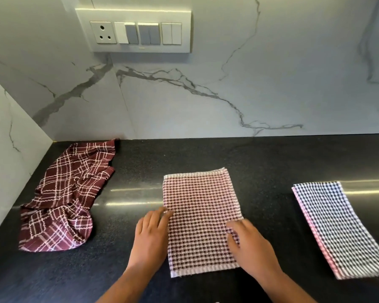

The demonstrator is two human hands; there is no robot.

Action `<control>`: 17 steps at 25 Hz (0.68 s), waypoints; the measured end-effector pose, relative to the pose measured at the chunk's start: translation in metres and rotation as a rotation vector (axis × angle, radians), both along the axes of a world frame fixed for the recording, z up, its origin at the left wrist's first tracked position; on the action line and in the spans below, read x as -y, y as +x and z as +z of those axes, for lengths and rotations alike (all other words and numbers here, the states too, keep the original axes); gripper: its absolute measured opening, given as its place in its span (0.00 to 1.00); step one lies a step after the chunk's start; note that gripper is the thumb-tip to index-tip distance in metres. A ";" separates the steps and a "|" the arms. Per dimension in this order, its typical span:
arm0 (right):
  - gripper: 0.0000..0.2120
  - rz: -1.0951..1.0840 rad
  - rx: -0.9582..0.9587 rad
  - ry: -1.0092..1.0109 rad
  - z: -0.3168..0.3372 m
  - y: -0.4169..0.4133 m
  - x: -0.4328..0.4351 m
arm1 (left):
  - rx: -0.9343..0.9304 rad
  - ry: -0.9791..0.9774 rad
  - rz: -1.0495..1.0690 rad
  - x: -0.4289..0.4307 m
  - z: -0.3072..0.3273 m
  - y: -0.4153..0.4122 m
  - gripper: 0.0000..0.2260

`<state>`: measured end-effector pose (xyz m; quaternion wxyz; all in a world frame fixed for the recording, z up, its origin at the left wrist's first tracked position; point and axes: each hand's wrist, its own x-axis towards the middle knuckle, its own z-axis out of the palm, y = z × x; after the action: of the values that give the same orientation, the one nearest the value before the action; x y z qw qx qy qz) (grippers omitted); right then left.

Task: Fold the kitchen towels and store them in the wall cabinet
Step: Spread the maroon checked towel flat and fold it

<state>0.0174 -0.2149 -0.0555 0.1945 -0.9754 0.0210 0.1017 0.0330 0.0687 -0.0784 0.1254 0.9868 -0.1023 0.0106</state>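
Kitchen towel (202, 215), red-and-white check with a waffle weave, lies flat as a folded rectangle at lower centre of the frame on the black speckled worktop (260, 158). Left grip (150, 239): fingers nearly straight, fingertips resting on the towel's left edge, holding nothing. Right grip (253, 248): fingers lightly bent, pressing flat on the towel's right edge, nothing clasped. The towel lies between both grips. Crumpled maroon plaid towel (61, 197) sits at left, near the marble wall corner. Folded black-and-white check towel (337, 228) lies at right, well apart
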 end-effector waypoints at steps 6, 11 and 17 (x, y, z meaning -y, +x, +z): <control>0.14 -0.228 -0.108 -0.124 -0.002 -0.010 0.036 | -0.215 -0.182 0.326 -0.003 -0.002 -0.040 0.16; 0.11 -0.200 -0.123 -0.054 -0.004 -0.010 0.021 | -0.319 -0.253 0.313 0.016 0.000 -0.046 0.14; 0.09 -0.325 -0.244 0.346 0.006 -0.005 0.025 | -0.407 -0.636 0.535 0.013 0.007 -0.042 0.12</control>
<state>0.0129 -0.2401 -0.0491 0.3679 -0.8921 0.1828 0.1882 -0.0089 0.0556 -0.0710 0.4321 0.8731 0.1908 -0.1206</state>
